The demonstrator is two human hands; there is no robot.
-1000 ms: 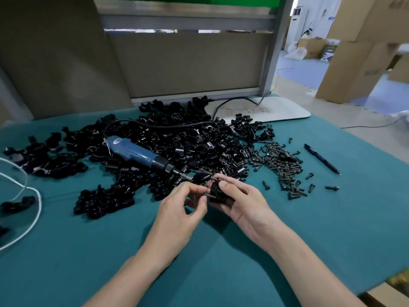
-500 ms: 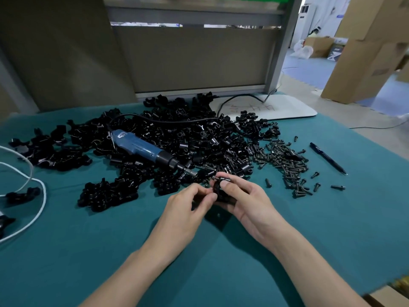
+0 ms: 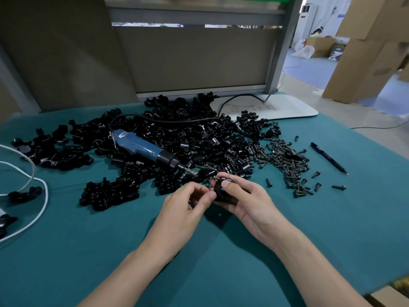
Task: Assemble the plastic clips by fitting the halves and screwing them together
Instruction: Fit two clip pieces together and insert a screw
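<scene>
Black plastic clip, mid-frame, is clasped by the right grip, dark screw crosswise on top. Left grip pinches its left edge.

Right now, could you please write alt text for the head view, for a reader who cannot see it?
The right hand grips a black plastic clip with a screw at its top while the left hand pinches its side, over a teal table. Behind lie a pile of clip halves, a blue electric screwdriver, loose screws and a pen.
</scene>
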